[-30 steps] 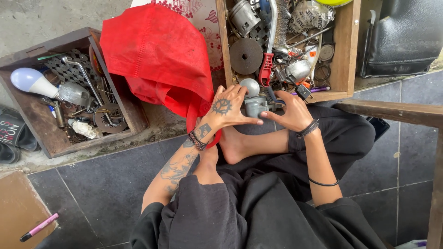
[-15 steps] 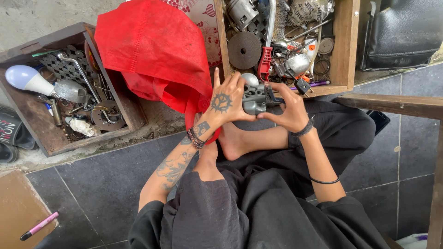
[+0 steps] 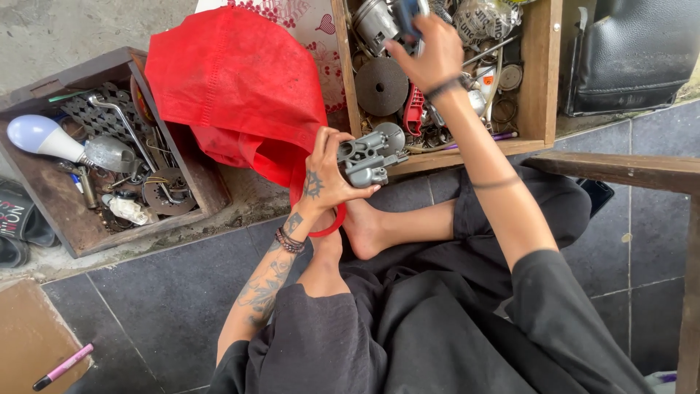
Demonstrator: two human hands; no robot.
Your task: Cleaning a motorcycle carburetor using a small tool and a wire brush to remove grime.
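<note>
Left hand (image 3: 324, 179) clamps the grey metal casting (image 3: 368, 157) over the lap, steady; right hand (image 3: 430, 55) grips a blue-handled tool (image 3: 405, 13) above the far wooden tray (image 3: 541, 80).

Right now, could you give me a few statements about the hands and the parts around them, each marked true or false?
1. The left hand holds a grey metal part. True.
2. The right hand rests on the grey metal part too. False: it is raised over the wooden tray of parts, gripping a blue-handled tool.
3. A light bulb lies in the wooden box on the person's left. True.
4. The red bag lies inside the wooden tray of parts. False: it lies between the box and the tray.
5. A pink marker lies on the brown surface at the lower left. True.
</note>
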